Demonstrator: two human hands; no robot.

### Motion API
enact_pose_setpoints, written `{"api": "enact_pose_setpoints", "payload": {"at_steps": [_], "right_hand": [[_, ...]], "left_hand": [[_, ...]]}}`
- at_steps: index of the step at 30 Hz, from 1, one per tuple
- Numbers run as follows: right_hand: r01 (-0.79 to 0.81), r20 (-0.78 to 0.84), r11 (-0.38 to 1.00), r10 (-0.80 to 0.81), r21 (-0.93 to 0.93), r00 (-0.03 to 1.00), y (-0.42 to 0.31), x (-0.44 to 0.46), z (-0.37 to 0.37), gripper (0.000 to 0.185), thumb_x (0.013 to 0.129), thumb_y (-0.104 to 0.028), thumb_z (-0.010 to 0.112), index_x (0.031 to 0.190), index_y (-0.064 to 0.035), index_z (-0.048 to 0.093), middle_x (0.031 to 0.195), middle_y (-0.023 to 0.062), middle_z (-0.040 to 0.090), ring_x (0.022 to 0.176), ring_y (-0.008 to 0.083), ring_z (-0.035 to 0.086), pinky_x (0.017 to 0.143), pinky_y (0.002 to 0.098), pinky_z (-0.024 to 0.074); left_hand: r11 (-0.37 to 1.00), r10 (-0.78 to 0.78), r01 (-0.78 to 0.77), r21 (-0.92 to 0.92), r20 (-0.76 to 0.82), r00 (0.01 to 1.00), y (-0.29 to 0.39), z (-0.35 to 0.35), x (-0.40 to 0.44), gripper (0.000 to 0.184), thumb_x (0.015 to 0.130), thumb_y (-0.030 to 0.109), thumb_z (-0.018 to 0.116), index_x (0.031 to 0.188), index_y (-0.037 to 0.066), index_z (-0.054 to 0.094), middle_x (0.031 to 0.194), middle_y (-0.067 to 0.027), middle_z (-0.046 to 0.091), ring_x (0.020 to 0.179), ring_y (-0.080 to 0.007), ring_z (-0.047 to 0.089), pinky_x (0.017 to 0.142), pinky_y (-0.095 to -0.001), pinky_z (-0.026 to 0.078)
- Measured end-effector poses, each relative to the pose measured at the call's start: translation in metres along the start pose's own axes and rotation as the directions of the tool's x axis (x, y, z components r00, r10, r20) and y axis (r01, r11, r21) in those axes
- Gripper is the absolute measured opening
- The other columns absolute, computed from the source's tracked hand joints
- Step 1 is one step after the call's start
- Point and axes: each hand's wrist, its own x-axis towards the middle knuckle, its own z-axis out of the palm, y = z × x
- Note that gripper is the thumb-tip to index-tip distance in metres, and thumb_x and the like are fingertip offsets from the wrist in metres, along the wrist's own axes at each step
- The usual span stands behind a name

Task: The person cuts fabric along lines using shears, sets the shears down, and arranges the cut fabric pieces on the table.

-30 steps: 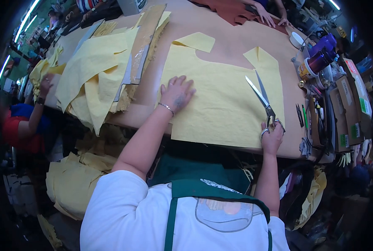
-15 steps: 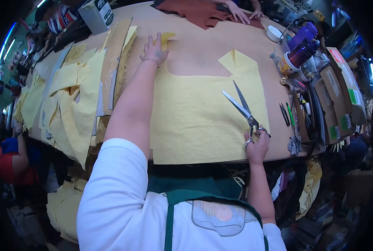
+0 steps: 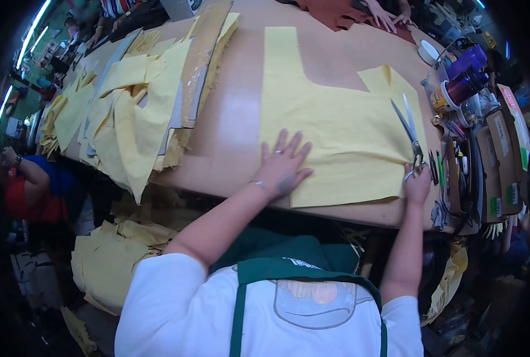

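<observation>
A large yellow sheet of cloth or leather lies on the table before me, with a strip reaching away at its far left and a folded flap at its far right. My left hand rests on its near left edge, fingers spread, palm down. My right hand grips the handles of metal scissors over the sheet's right side. The blades are parted and point away from me. Creases run through the sheet near the scissors.
Left of the sheet lie long boards and a pile of yellow pieces. Cups, a purple bottle, pens and cardboard boxes line the right edge. Across the table, another person's hands touch brown material.
My left hand has come back from the sheet's far left strip to its near edge. That strip now lies flat. The scissors stay in my right hand, and the view has shifted.
</observation>
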Motion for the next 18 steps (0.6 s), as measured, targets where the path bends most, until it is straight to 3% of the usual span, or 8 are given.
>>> {"api": "enact_pose_setpoints", "payload": {"at_steps": [3,6,7,10,11,14,18], "right_hand": [[0.029,0.032,0.997,-0.027,-0.073,0.999,0.014,0.021,-0.017,0.047,0.070,-0.027,0.069,0.101,0.0012,0.050,0.093,0.0175,0.056,0.086,0.0333,0.053,0.076,0.0400,0.0411],[-0.158,0.000,0.987,0.158,0.029,0.987,0.022,0.007,-0.032,0.045,0.072,-0.027,0.068,0.101,0.0013,0.050,0.090,0.0167,0.057,0.084,0.0307,0.055,0.074,0.0374,0.0422],[-0.159,0.006,0.940,0.165,0.301,0.986,0.021,-0.007,-0.032,0.041,0.075,-0.026,0.066,0.101,0.0010,0.050,0.086,0.0147,0.056,0.083,0.0267,0.055,0.073,0.0337,0.0424],[-0.297,0.181,0.940,0.267,0.169,0.947,0.005,-0.042,-0.045,0.040,0.076,-0.026,0.066,0.099,0.0026,0.050,0.086,0.0124,0.055,0.083,0.0236,0.055,0.072,0.0310,0.0421],[-0.253,0.140,0.941,0.226,0.225,0.964,0.004,-0.050,-0.039,0.040,0.074,-0.024,0.067,0.098,0.0041,0.050,0.087,0.0136,0.056,0.083,0.0257,0.055,0.073,0.0335,0.0418],[-0.087,0.081,0.994,0.082,0.059,0.993,-0.009,-0.054,-0.033,0.040,0.072,-0.022,0.068,0.097,0.0044,0.050,0.089,0.0152,0.056,0.084,0.0286,0.055,0.075,0.0365,0.0412],[-0.040,0.058,0.999,0.038,0.024,0.998,-0.013,-0.047,-0.032,0.043,0.069,-0.024,0.070,0.097,0.0030,0.051,0.089,0.0166,0.057,0.086,0.0313,0.054,0.076,0.0384,0.0412]], "left_hand": [[1.000,0.005,-0.005,-0.029,-0.021,1.000,0.018,0.000,0.025,0.056,0.085,0.045,0.040,0.132,0.017,0.028,0.140,-0.0091,0.016,0.130,-0.0339,0.009,0.095,-0.0621,0.017],[0.994,0.016,-0.017,-0.107,-0.013,1.000,0.018,-0.002,0.022,0.055,0.085,0.044,0.040,0.131,0.016,0.030,0.140,-0.0094,0.018,0.129,-0.0339,0.010,0.095,-0.0624,0.018],[0.994,0.027,-0.030,-0.102,-0.033,0.999,0.015,-0.003,0.018,0.054,0.085,0.044,0.040,0.131,0.016,0.031,0.140,-0.0091,0.018,0.129,-0.0338,0.010,0.095,-0.0627,0.018],[0.997,0.036,-0.039,-0.060,-0.049,0.998,0.002,-0.002,0.001,0.053,0.085,0.043,0.040,0.130,0.017,0.032,0.139,-0.0081,0.019,0.129,-0.0334,0.011,0.094,-0.0635,0.018],[0.999,0.020,-0.020,-0.025,-0.034,0.999,-0.001,-0.002,-0.004,0.052,0.085,0.043,0.040,0.130,0.018,0.032,0.139,-0.0077,0.019,0.129,-0.0333,0.011,0.094,-0.0637,0.018],[1.000,0.011,-0.011,0.014,-0.030,0.999,-0.004,0.001,-0.012,0.051,0.085,0.044,0.039,0.130,0.019,0.033,0.139,-0.0067,0.019,0.129,-0.0330,0.011,0.093,-0.0642,0.018],[1.000,0.009,-0.009,-0.004,-0.064,0.998,-0.004,0.004,-0.015,0.052,0.085,0.045,0.040,0.130,0.020,0.033,0.140,-0.0063,0.018,0.129,-0.0329,0.012,0.093,-0.0644,0.017]]}}
